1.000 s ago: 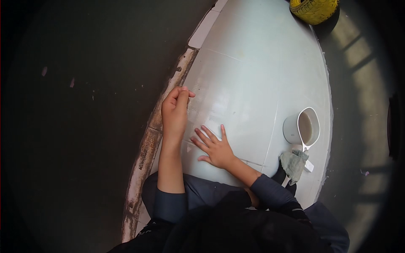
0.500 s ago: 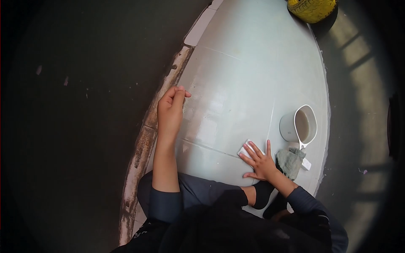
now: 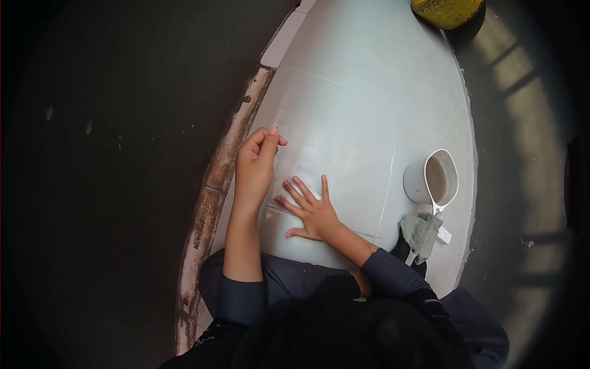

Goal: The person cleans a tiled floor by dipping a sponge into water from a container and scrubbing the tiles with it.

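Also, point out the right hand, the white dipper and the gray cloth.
Right hand [image 3: 319, 220], head view, back of the hand.
White dipper [image 3: 416, 186], head view, outer wall.
Gray cloth [image 3: 420, 234], head view, middle of the cloth.

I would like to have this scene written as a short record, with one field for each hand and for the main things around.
left hand: left hand, fingers curled in, near the worn edging; anything held cannot be told
right hand: right hand, palm down, fingers spread over the pale tiled surface; anything beneath it is unclear
container: white mug, upright, with cloudy liquid
cloth: grey cloth, by the mug's handle
beside cloth: small white object
far end: yellow tyre, partly out of view
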`<move>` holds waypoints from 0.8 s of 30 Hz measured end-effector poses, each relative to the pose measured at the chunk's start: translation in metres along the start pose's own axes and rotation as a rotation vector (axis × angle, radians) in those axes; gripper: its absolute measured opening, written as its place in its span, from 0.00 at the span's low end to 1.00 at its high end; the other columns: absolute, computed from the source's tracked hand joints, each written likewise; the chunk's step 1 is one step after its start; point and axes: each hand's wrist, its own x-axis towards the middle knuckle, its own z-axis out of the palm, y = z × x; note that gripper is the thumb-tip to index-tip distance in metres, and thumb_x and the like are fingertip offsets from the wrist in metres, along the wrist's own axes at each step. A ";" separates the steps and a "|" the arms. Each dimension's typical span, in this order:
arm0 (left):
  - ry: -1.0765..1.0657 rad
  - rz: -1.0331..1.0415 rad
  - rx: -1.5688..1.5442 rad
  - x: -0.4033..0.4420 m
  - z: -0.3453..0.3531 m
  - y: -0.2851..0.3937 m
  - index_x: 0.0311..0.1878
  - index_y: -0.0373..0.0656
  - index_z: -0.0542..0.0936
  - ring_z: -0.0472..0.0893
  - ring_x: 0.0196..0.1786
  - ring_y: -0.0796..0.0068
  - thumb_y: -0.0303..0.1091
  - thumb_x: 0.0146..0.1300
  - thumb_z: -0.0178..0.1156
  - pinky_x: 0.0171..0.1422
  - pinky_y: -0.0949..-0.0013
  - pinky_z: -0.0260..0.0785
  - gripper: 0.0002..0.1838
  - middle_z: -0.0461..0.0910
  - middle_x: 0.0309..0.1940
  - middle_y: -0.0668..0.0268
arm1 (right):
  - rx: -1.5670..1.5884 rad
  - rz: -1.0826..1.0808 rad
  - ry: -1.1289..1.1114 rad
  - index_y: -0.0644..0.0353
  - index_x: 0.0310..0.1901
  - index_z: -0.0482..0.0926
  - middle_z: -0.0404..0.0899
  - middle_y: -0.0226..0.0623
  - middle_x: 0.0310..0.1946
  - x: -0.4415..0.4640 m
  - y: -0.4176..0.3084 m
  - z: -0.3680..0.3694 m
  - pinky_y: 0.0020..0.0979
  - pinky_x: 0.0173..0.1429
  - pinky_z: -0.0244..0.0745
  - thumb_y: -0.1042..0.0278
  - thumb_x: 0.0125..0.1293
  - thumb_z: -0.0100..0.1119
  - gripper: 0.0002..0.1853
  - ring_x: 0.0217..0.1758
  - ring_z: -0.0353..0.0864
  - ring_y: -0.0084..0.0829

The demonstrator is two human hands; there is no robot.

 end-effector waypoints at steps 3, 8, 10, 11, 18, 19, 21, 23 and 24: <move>0.015 -0.014 0.029 -0.002 -0.007 -0.006 0.28 0.43 0.76 0.55 0.20 0.93 0.38 0.68 0.49 0.25 0.82 0.45 0.14 0.59 0.16 0.83 | -0.004 0.007 0.023 0.37 0.68 0.58 0.47 0.34 0.72 -0.011 0.004 0.001 0.71 0.66 0.27 0.21 0.47 0.40 0.47 0.76 0.39 0.36; 0.026 -0.055 0.006 -0.003 -0.020 -0.010 0.28 0.43 0.76 0.55 0.20 0.93 0.38 0.68 0.49 0.25 0.82 0.45 0.14 0.59 0.16 0.83 | -0.130 0.102 -0.128 0.37 0.68 0.58 0.47 0.36 0.72 -0.097 0.034 -0.013 0.71 0.66 0.26 0.20 0.45 0.41 0.48 0.76 0.40 0.37; 0.008 -0.047 -0.009 -0.001 -0.013 -0.008 0.28 0.43 0.76 0.55 0.20 0.92 0.38 0.68 0.49 0.25 0.82 0.45 0.14 0.59 0.16 0.83 | -0.132 0.142 -0.184 0.38 0.67 0.59 0.47 0.37 0.72 -0.127 0.044 -0.018 0.71 0.66 0.26 0.19 0.46 0.40 0.48 0.76 0.40 0.38; -0.006 -0.042 -0.014 0.000 -0.009 -0.007 0.28 0.42 0.76 0.55 0.20 0.92 0.38 0.68 0.49 0.25 0.82 0.45 0.14 0.58 0.16 0.83 | -0.138 0.148 -0.187 0.38 0.67 0.59 0.47 0.37 0.72 -0.131 0.045 -0.016 0.71 0.66 0.26 0.19 0.46 0.40 0.48 0.76 0.40 0.38; -0.059 -0.065 0.018 -0.003 0.006 0.004 0.27 0.41 0.76 0.58 0.25 0.90 0.38 0.67 0.51 0.30 0.81 0.50 0.14 0.62 0.19 0.80 | -0.116 0.256 -0.147 0.39 0.67 0.58 0.47 0.37 0.72 -0.105 0.030 -0.009 0.74 0.63 0.27 0.19 0.48 0.39 0.47 0.76 0.40 0.40; -0.064 -0.063 0.009 -0.002 0.008 0.005 0.27 0.41 0.76 0.58 0.26 0.89 0.39 0.67 0.51 0.31 0.81 0.51 0.14 0.63 0.19 0.79 | -0.084 0.222 -0.108 0.39 0.68 0.58 0.47 0.37 0.72 -0.091 0.026 -0.007 0.74 0.63 0.27 0.19 0.48 0.39 0.48 0.76 0.39 0.40; -0.071 -0.062 0.003 -0.003 0.010 0.005 0.27 0.41 0.75 0.59 0.26 0.89 0.39 0.67 0.51 0.32 0.81 0.52 0.14 0.64 0.20 0.79 | -0.050 0.189 -0.068 0.39 0.68 0.58 0.46 0.37 0.72 -0.060 0.017 -0.002 0.74 0.63 0.27 0.19 0.48 0.39 0.48 0.76 0.38 0.39; -0.091 -0.091 0.038 -0.003 0.012 0.003 0.27 0.41 0.75 0.60 0.27 0.89 0.39 0.67 0.51 0.33 0.80 0.52 0.15 0.65 0.20 0.79 | -0.015 0.155 0.042 0.42 0.67 0.60 0.46 0.40 0.72 -0.032 0.007 0.005 0.74 0.63 0.26 0.20 0.49 0.38 0.47 0.76 0.39 0.42; -0.094 -0.085 0.041 -0.003 0.012 0.000 0.27 0.41 0.75 0.60 0.27 0.89 0.39 0.67 0.51 0.33 0.80 0.52 0.15 0.65 0.20 0.79 | -0.016 0.157 0.049 0.42 0.67 0.60 0.46 0.40 0.72 -0.023 0.004 0.006 0.74 0.63 0.26 0.20 0.49 0.38 0.47 0.76 0.39 0.42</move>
